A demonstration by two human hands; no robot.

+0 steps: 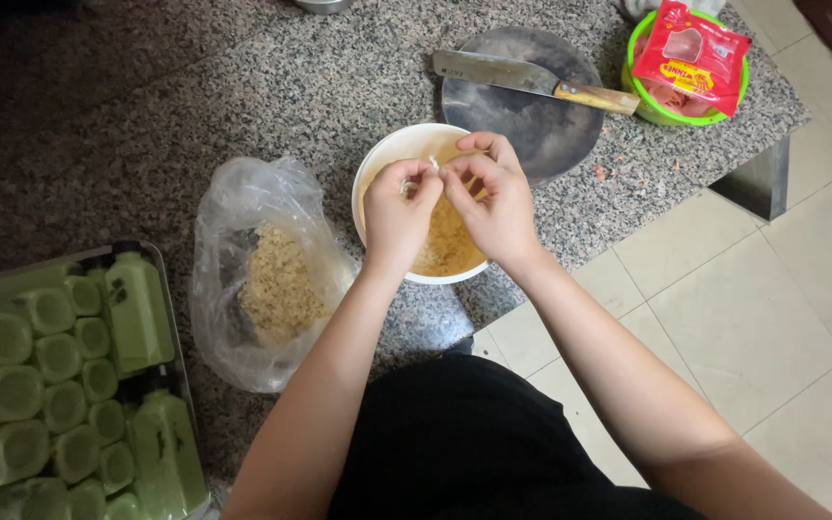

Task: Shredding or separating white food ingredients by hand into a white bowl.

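Red foil pkt point(691, 53) in green bowl point(639, 98) – clear plastic bag point(264, 270) left of white bowl point(384, 162).

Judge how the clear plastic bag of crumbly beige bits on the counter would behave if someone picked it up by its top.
The clear plastic bag looks thin and crumpled, so it would probably go floppy and sag. Its beige contents lie loose in a low heap, so they would likely slump to the bottom. Its mouth seems open, so tilting might spill some.
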